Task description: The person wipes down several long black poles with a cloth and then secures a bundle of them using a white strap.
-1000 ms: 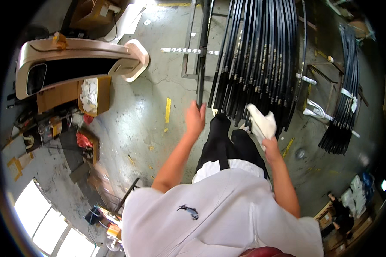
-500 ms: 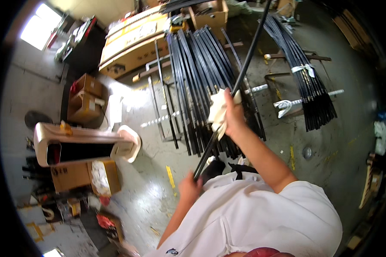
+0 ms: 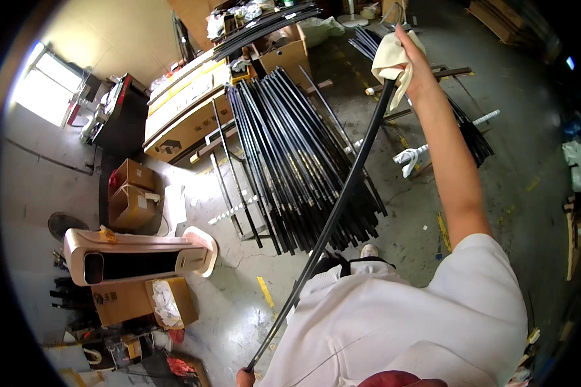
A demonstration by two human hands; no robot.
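Observation:
A long black rod [image 3: 329, 229] slants across my body from lower left to upper right. At its lower end my left hand [image 3: 244, 378] is closed round it, mostly cut off by the picture's bottom edge. With my arm stretched out, my right hand [image 3: 417, 72] grips a cream cloth [image 3: 391, 59] that wraps the rod near its far end. The cloth hides part of the rod and some fingers. Beneath the rod, a wide row of similar black rods [image 3: 290, 161] lies side by side on a low rack.
Beyond my right arm, another bundle of black rods [image 3: 474, 138] rests on a stand [image 3: 412, 157]. To the left are a pinkish-white cabinet-like unit [image 3: 142, 242] and open cardboard boxes [image 3: 132, 206]. A long carton [image 3: 187, 122] lies behind the rack.
My right hand has slid with the cloth up and away toward the far end of the rod. My left hand has moved down and left with the near end.

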